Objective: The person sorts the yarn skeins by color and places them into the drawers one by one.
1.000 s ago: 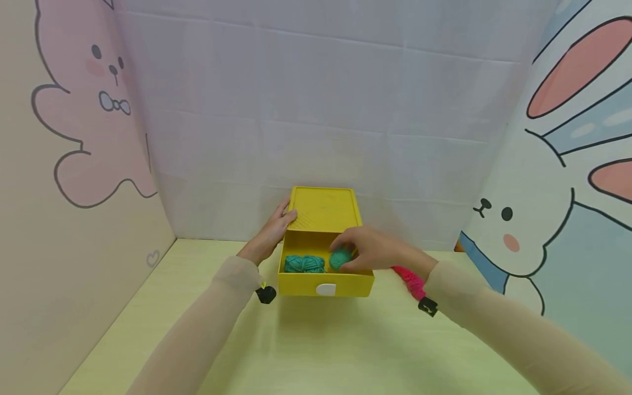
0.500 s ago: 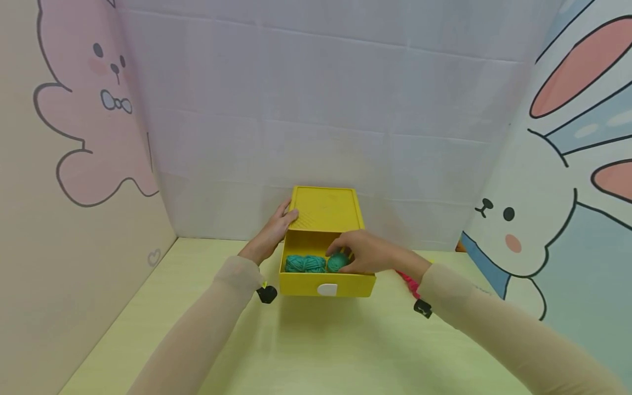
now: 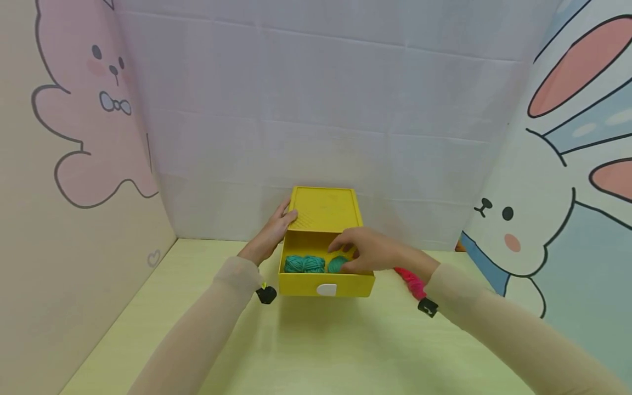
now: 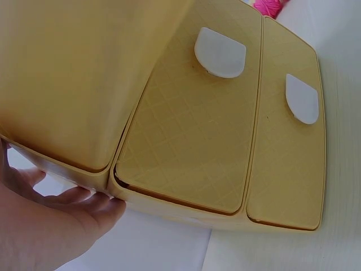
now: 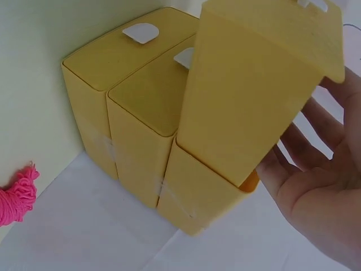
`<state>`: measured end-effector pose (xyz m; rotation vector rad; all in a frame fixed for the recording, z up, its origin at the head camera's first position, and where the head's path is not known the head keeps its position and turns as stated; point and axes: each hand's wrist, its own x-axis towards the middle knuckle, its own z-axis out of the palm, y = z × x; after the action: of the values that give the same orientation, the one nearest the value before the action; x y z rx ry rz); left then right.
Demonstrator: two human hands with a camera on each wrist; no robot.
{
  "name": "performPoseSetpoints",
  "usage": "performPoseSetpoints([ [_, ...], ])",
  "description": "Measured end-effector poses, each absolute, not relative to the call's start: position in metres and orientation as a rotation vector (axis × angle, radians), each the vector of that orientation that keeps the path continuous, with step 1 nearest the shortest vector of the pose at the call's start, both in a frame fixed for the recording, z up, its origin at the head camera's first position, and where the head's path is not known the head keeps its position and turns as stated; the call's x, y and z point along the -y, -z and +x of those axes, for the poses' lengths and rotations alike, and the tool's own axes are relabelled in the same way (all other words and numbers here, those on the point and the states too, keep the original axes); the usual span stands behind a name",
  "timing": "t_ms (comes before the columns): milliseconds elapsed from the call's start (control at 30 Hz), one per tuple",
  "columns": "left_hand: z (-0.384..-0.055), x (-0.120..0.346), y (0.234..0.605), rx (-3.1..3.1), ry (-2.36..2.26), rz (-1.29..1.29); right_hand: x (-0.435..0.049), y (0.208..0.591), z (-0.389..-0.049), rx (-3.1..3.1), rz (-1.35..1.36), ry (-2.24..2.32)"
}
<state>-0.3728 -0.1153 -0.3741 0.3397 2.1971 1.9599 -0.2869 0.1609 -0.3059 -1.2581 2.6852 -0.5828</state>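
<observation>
A yellow drawer (image 3: 296, 284) with a white tab handle (image 3: 326, 289) stands pulled out of the top of a yellow drawer cabinet (image 3: 326, 208). A teal yarn skein (image 3: 304, 264) lies in its left part, and a teal yarn ball (image 3: 337, 264) to the right. My right hand (image 3: 367, 249) reaches over the drawer's right side, thumb overlapping the ball, fingers bent above it with a gap. In the right wrist view the right hand (image 5: 321, 164) appears beside the drawer's outer wall. My left hand (image 3: 270, 233) rests against the cabinet's left side, its fingers (image 4: 84, 209) along the wall.
Lower drawers (image 4: 192, 124) with white tabs are closed. A pink yarn skein (image 3: 411, 282) lies on the pale table (image 3: 316, 351) to the right, partly hidden by the right arm. A white cloth wall (image 3: 316, 109) stands behind; printed side walls flank the table.
The yarn ball has come down beside the skein in the drawer. My right hand's fingers have loosened from it and shifted slightly right. The left hand stays in place.
</observation>
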Motion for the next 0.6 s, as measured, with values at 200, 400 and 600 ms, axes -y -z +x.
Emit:
performPoseSetpoints([
  [200,-0.372,0.115,0.374,-2.192,-1.968,0.334,-0.175,0.298,-0.284,-2.718,-1.182,0.726],
  [400,-0.373,0.115,0.374,-2.197,-1.972,0.336,-0.193,0.293,-0.277,-2.755,-1.183,0.855],
  [600,-0.374,0.115,0.375,-2.203,-1.971,0.327,-0.207,0.299,-0.265,-2.831,-1.095,0.952],
])
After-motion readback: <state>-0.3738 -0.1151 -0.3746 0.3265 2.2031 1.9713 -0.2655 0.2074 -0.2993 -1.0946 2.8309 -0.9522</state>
